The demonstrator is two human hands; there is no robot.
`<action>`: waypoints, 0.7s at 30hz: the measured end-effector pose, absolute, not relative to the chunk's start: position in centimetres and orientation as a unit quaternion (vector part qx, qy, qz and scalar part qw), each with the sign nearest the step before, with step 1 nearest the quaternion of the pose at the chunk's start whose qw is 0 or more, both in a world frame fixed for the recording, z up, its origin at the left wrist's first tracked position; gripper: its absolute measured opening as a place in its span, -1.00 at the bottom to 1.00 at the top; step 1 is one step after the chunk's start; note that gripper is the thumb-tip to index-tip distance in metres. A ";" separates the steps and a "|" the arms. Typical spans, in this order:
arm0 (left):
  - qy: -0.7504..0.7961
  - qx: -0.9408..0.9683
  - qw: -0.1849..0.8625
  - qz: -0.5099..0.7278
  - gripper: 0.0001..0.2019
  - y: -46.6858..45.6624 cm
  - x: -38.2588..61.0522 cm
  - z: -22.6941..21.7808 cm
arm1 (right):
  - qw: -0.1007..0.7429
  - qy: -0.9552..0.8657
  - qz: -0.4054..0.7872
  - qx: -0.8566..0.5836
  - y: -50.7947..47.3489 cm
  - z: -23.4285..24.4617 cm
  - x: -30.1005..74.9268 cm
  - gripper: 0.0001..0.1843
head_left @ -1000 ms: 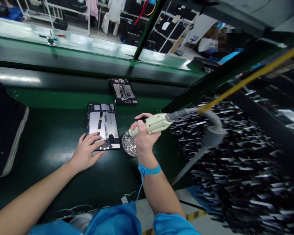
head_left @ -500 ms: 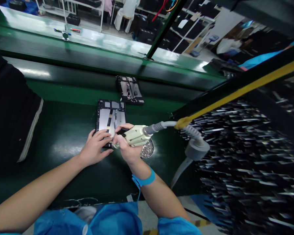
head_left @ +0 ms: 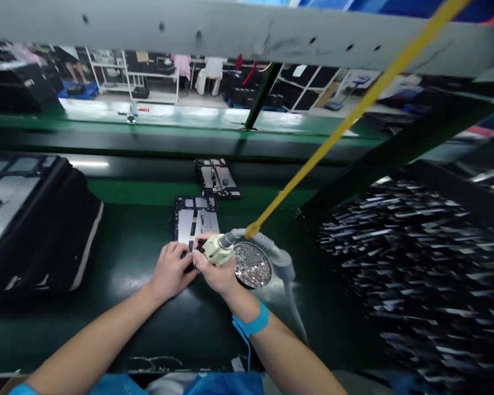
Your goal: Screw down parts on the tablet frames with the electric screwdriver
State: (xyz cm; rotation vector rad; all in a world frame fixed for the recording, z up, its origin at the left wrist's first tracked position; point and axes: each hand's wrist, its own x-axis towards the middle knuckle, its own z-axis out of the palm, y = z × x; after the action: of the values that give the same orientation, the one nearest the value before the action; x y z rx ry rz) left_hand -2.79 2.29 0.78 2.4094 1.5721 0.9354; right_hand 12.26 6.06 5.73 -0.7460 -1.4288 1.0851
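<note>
Right fingers: the right hand [head_left: 219,274] is clenched round a pale corded tool [head_left: 219,250]; the tool's tip is hidden.
Left fingers: the left hand [head_left: 169,270] is bent at the near left corner of the panel, close to the right fingers; from here I cannot tell whether they grip anything.
Panel: the black-framed panel [head_left: 185,222] lies flat on the green bench [head_left: 123,263], near end covered by both hands.
Wrist: a blue band [head_left: 257,322] circles the right one.
Dish: a round dish [head_left: 270,269] of small metal pieces, just right of the right hand.
Suspension: a yellow strap [head_left: 321,151] rises from the tool's cord [head_left: 287,270].
Second panel: another panel [head_left: 219,180], just beyond the first.
Flanks: dark stack [head_left: 69,241] at left; blurred dark parts [head_left: 379,263] at right.
</note>
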 end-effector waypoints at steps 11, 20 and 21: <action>0.649 0.723 -0.016 0.235 -0.75 9.0 -12.3 2.6 | 0.654 -0.542 0.386 -0.361 7.8 8.5 19.7 -0.80; 0.700 0.663 0.050 0.261 -0.71 23.0 -7.3 1.9 | 0.617 -0.566 0.327 -0.438 8.4 6.5 19.9 -0.76; 0.709 0.652 0.075 0.258 -0.69 24.4 -6.0 1.7 | 0.618 -0.567 0.314 -0.445 8.3 6.6 19.9 -0.77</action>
State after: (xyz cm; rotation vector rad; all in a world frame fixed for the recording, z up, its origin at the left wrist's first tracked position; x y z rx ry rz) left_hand -6.03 24.44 1.69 1.9568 2.1267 0.7736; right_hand 19.89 8.34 6.59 -1.0250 -1.3044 0.7215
